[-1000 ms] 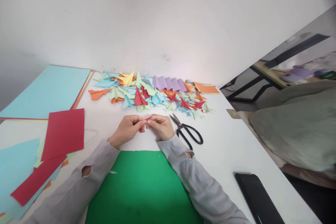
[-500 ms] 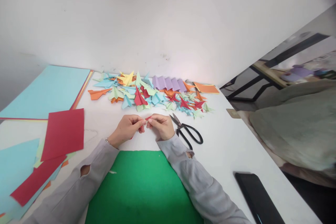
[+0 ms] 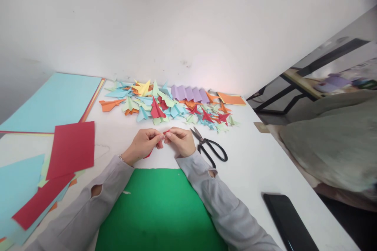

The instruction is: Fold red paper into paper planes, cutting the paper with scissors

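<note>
Between my fingertips is a small piece of red paper (image 3: 147,154), mostly hidden by my hands; a red corner shows below the left palm and a bit between the thumbs. My left hand (image 3: 144,144) pinches it from the left, and my right hand (image 3: 180,141) pinches it from the right, the fingertips nearly meeting. Both hands are just beyond the far edge of a green mat (image 3: 159,208). Black-handled scissors (image 3: 207,145) lie to the right of my right hand, blades slightly apart. Past my hands is a heap of folded paper planes (image 3: 157,108) in several colours.
A purple pleated paper (image 3: 190,94) and orange sheets (image 3: 232,99) lie by the wall. On the left are large blue sheets (image 3: 55,98), a red square (image 3: 72,149) and a red strip (image 3: 44,202). A black phone (image 3: 290,219) lies front right. A person's clothed body (image 3: 332,137) is beyond the right edge.
A little more of the red paper shows below my left hand and between the fingers. Both hands otherwise stay almost in place, still pinching.
</note>
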The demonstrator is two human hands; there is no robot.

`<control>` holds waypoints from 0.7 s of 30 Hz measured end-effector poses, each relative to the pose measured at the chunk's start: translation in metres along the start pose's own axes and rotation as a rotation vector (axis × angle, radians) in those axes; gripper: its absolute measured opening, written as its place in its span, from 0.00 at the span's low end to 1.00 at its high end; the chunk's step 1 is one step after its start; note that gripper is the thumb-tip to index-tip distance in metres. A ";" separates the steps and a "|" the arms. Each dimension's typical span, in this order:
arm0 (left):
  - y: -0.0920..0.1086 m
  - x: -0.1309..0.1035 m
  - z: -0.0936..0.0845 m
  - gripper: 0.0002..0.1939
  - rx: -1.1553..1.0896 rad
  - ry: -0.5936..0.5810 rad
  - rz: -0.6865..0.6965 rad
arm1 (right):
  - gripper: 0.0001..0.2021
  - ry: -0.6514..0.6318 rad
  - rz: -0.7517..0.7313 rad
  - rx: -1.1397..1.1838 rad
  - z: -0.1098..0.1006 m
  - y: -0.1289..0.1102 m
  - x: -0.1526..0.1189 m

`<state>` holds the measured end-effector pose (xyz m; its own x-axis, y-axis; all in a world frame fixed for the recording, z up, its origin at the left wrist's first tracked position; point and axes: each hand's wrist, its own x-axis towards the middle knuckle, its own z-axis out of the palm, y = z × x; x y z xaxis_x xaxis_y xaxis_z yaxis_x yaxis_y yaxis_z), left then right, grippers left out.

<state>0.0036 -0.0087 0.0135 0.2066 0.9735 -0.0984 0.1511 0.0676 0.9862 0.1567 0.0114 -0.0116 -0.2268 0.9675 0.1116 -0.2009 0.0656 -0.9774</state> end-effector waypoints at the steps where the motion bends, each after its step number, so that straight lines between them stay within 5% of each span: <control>1: 0.000 0.000 0.000 0.13 0.004 0.002 -0.003 | 0.11 0.013 0.006 -0.002 0.001 0.000 0.000; 21: 0.004 -0.002 0.000 0.14 0.018 0.000 -0.021 | 0.16 -0.071 0.040 0.012 -0.001 0.003 0.001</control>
<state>0.0036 -0.0103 0.0177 0.2030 0.9720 -0.1187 0.1730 0.0837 0.9814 0.1564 0.0130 -0.0147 -0.3020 0.9494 0.0858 -0.2022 0.0242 -0.9791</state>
